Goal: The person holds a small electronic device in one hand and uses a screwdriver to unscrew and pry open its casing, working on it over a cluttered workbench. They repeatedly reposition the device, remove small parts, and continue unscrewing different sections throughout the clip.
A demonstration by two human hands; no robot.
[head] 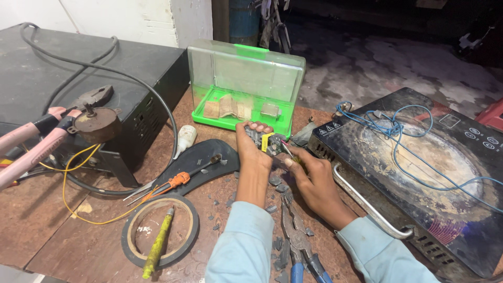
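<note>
My left hand (252, 152) grips a small grey electrical part (266, 142) with a yellow tag and short wires, held above the brown table (52, 220). My right hand (309, 175) pinches at the same part from the right, its fingertips on the wires. Both forearms wear light blue sleeves. Broken grey bits of casing (277, 183) lie under the hands. Blue-handled pliers (296, 241) rest on the table between my arms.
A green box with a clear lid (246, 86) stands open behind the hands. An induction cooktop (419, 173) with blue wire on it sits at right. Left: a black metal case (78, 78), a black ring (160, 236), a yellow screwdriver (157, 243), an orange screwdriver (178, 181).
</note>
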